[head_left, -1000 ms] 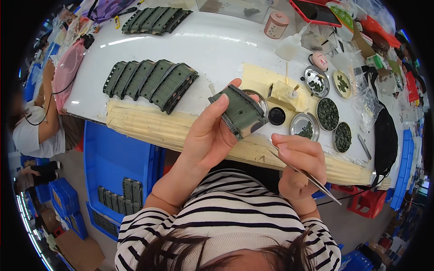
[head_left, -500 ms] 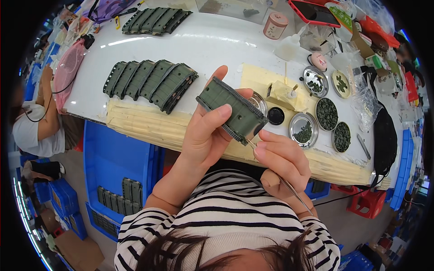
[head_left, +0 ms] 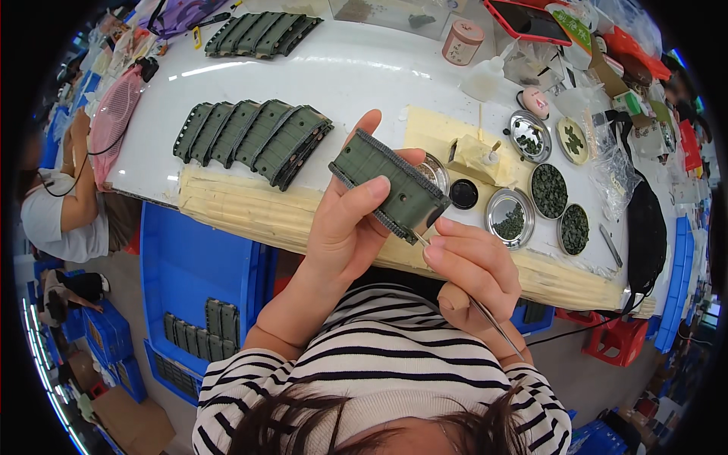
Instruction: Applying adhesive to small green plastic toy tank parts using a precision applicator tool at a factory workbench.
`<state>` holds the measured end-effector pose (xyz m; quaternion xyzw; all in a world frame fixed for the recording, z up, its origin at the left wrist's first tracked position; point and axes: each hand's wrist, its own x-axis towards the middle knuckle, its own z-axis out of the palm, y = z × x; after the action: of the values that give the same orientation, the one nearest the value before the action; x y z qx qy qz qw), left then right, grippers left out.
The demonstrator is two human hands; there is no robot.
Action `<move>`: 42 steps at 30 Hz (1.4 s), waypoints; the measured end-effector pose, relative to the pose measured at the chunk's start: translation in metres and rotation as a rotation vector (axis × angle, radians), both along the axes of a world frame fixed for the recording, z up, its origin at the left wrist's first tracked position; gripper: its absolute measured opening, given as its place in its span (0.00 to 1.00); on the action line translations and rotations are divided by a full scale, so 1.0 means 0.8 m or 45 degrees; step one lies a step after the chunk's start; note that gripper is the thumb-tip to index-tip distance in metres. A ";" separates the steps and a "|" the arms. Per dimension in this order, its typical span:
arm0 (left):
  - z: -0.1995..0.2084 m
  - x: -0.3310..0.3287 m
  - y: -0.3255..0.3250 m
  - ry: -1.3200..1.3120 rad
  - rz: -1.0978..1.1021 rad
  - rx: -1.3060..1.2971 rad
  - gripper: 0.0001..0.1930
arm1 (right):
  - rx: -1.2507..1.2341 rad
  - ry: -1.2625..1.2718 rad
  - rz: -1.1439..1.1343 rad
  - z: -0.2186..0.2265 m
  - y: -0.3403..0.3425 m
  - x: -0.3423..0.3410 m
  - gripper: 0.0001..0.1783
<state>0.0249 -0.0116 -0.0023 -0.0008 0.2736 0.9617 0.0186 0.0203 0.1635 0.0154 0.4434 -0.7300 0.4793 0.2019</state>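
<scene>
My left hand (head_left: 353, 208) is closed round a green model tank hull (head_left: 394, 182) with dark tracks along both long sides, its thumb pressing on the top face. From the right, my right hand (head_left: 478, 269) pinches a thin metal tweezers-like tool (head_left: 494, 326), whose tip touches the near lower corner of the hull. Whether the tip grips a small part cannot be made out. A row of similar green hulls (head_left: 254, 136) lies on the table left of my hands, and a second row (head_left: 262, 34) sits farther back.
Round tins of small dark green parts (head_left: 547, 191) stand right of my hands, beside a yellow taped block (head_left: 481, 161) and a black cap (head_left: 462, 194). A blue bin (head_left: 201, 265) with more green pieces is below the table. Another person (head_left: 68, 197) sits at far left.
Both hands and the hull hold nearly the same pose, with only a slight shift of the right fingers at the tool. At lower left, a background person's arm has moved.
</scene>
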 end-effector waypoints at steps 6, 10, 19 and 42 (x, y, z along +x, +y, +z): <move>-0.001 0.000 -0.001 -0.009 -0.014 0.007 0.36 | -0.004 -0.002 0.013 0.000 -0.001 -0.001 0.23; 0.000 0.000 0.000 -0.015 -0.009 0.010 0.37 | 0.009 0.008 0.000 0.000 -0.001 -0.001 0.23; -0.004 -0.002 -0.001 -0.044 -0.008 0.042 0.36 | 0.053 0.037 -0.020 0.002 -0.003 -0.003 0.20; -0.005 -0.002 0.000 -0.068 -0.034 0.043 0.32 | 0.096 0.050 -0.041 0.007 -0.003 -0.004 0.17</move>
<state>0.0235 -0.0115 -0.0067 -0.0226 0.2569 0.9654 0.0388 0.0175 0.1611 0.0213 0.4481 -0.7506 0.4393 0.2070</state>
